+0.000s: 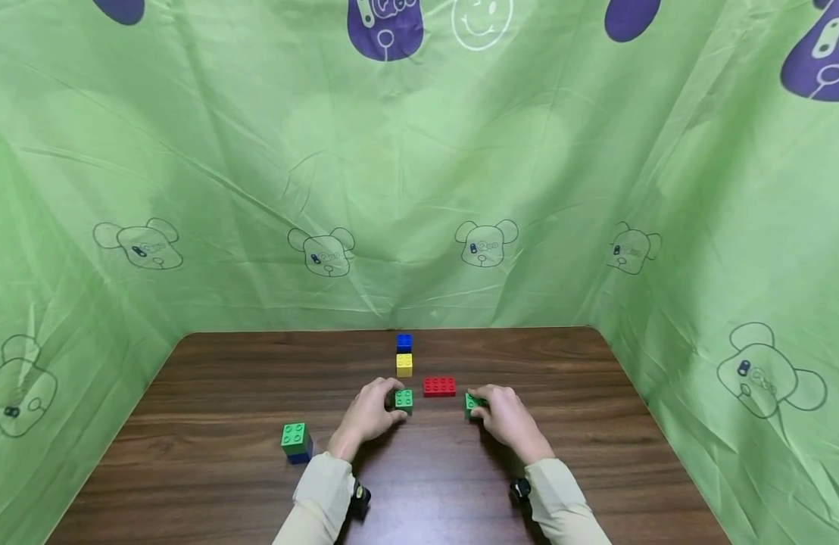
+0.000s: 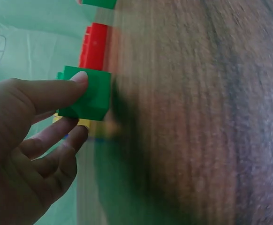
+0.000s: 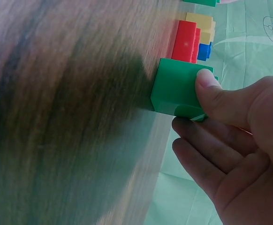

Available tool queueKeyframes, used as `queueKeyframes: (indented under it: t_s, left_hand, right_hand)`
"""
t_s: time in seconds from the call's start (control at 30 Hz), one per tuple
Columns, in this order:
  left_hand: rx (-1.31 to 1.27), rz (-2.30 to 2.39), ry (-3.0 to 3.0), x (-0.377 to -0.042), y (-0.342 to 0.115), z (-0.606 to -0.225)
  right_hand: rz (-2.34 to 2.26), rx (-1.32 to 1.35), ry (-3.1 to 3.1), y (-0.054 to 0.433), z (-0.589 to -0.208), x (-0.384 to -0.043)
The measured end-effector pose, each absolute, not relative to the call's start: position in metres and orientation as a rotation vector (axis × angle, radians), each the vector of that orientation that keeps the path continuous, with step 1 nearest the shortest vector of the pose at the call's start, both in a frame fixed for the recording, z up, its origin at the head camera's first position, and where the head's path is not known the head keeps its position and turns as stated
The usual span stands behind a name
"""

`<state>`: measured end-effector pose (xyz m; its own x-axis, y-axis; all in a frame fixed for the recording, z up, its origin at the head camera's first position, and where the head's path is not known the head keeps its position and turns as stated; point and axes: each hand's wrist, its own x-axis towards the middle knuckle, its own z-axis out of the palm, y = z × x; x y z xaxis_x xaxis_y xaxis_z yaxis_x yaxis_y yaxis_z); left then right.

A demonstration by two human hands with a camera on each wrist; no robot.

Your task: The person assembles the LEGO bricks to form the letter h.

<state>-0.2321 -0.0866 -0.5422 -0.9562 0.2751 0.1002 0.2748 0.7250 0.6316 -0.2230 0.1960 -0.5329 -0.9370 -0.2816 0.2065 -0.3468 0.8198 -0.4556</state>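
Between thumb and fingers, my left hand pinches a square green toy brick. In the left wrist view the thumb lies against the near face of that green brick. My right hand pinches another green brick, partly covered by its fingers. The right wrist view shows the thumb on the side of this green brick. A longer red brick with studs on top lies on the table, between the two hands and slightly beyond them.
Beyond the left hand are a yellow brick and, behind it, a blue brick. To the left stands a green brick on a blue one. Green cloth hangs around the wooden table.
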Motion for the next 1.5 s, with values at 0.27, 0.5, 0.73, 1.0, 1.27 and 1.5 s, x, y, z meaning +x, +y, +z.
queueKeyframes:
  t_s: [0.27,0.5,0.73,1.0,1.27,1.5]
  left_hand:
    - [0.455,1.091,2.893,-0.233,-0.087,-0.549]
    - [0.489,1.043,2.915,-0.233,-0.085,-0.548]
    - [0.520,1.025,2.929,-0.229,-0.082,-0.539]
    - [0.666,1.056,2.913,-0.207,-0.074,-0.514]
    - [0.794,1.115,2.866,-0.177,-0.062,-0.510]
    - [0.845,1.167,2.810,-0.162,-0.051,-0.519]
  right_hand:
    - [0.752,0.496,-2.880,0.196,-0.533,-0.223]
    - [0.744,0.482,-2.890,0.195,-0.532,-0.223]
    - [0.744,0.485,-2.882,0.197,-0.534,-0.223]
    - [0.756,0.510,-2.872,0.197,-0.534,-0.224]
    - [0.731,0.534,-2.869,0.197,-0.534,-0.224]
    - [0.739,0.531,-2.875,0.198,-0.533,-0.225]
